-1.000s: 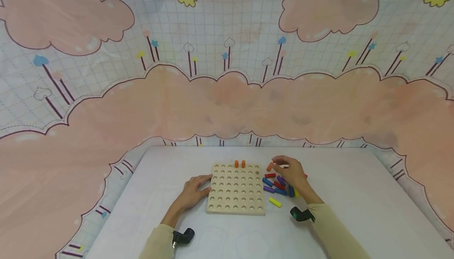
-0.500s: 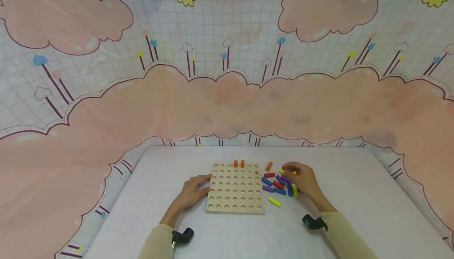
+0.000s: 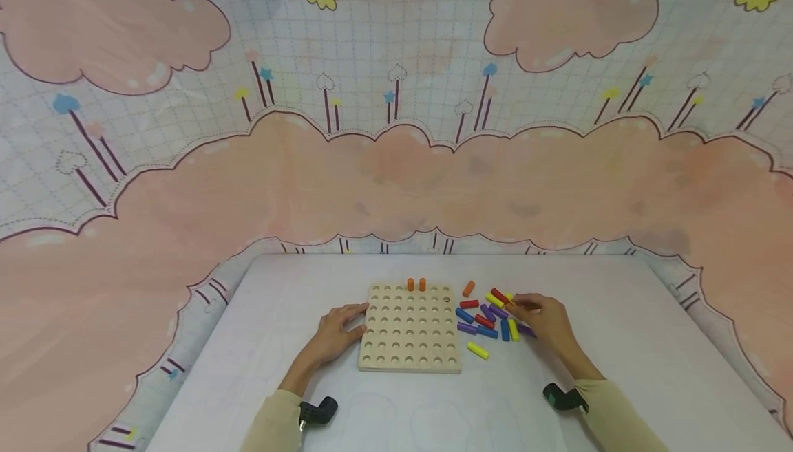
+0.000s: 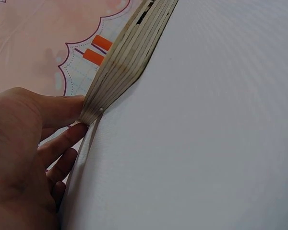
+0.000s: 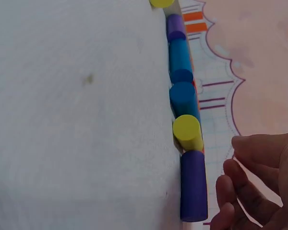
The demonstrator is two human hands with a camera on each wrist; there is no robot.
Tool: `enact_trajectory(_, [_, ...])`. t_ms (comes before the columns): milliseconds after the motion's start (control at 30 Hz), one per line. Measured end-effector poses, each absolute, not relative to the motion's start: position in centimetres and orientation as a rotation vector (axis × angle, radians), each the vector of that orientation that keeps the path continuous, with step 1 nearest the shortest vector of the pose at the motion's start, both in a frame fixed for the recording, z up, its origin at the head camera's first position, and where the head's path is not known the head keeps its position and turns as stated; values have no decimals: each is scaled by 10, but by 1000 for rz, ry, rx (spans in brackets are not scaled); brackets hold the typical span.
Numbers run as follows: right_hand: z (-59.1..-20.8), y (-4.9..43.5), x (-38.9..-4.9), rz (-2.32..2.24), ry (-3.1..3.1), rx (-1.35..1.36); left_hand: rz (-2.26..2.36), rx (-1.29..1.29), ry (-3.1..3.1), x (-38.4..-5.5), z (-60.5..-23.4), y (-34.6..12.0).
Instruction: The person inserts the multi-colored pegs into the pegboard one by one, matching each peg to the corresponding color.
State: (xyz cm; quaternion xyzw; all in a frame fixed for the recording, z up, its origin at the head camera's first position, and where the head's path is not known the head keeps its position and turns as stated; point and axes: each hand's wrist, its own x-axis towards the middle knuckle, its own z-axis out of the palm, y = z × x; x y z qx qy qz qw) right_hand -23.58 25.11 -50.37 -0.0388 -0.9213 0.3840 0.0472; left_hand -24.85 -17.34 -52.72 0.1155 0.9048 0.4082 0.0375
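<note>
A square wooden pegboard (image 3: pixel 410 328) with rows of holes lies on the table, two orange pegs (image 3: pixel 416 285) upright at its far edge. Against the board's left edge rest the thumb and fingers of my left hand (image 3: pixel 336 334); the left wrist view shows fingertips touching the board's layered side (image 4: pixel 120 67). My right hand (image 3: pixel 548 325) is at the right end of a scatter of loose pegs, fingertips beside an orange peg (image 3: pixel 511 303). In the right wrist view its fingers (image 5: pixel 252 148) are loosely bent, with nothing visible between them. A purple peg (image 5: pixel 194 187) lies close by.
Loose red, yellow, blue and purple pegs lie right of the board, including a blue peg (image 3: pixel 505 330) and a lone yellow peg (image 3: pixel 478 350) nearer me. An orange peg (image 3: pixel 469 289) lies near the far right corner. Patterned cloth (image 3: pixel 434 184) hangs behind the white table (image 3: pixel 297 280).
My right hand has moved right and nearer me, away from the orange peg by the board's far corner, uncovering more pegs. The left hand stays at the board's edge.
</note>
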Motion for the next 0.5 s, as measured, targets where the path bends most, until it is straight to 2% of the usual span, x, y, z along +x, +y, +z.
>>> enact_trajectory(500, [-512, 262, -246, 1129, -2913, -217, 1259, 337, 2777, -250, -528, -174])
